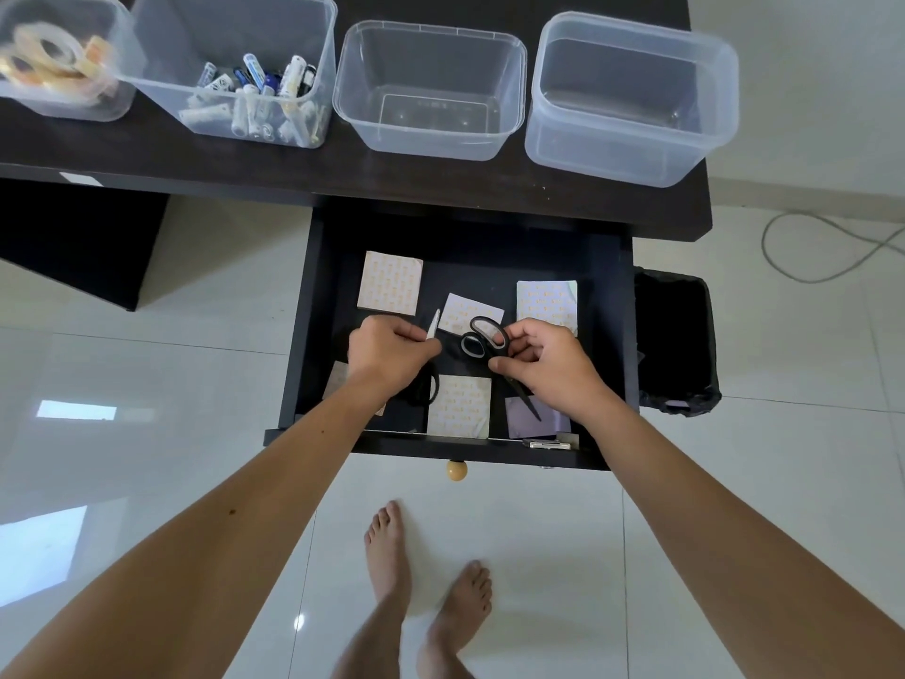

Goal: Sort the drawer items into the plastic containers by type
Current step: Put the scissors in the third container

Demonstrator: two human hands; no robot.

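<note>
- Fingers of the right hand curl round the black handles of a pair of scissors, index finger through one loop, blades pointing near and right, over the drawer.
- Fingers of the left hand pinch a pale blade that points far; a dark loop under the wrist suggests a second pair, though most of it is hidden.
- Risk, as I judge it: both hands hold sharp tools close together, so a blade could nick a finger, or a loose pinch on the bare blade could let it drop back into the drawer.
- Risk: carrying two pairs at once to the desk could knock a container off its near edge.
- Count, drawer: six paper pads showing, one far left, two far right, three along the near side, one partly under the left arm. A small metal item lies at the near right corner.
- Count, desk: four clear containers in a row. From left: one with tape rolls, one with batteries, then two holding nothing.
- Black bin stands right of the drawer.
</note>
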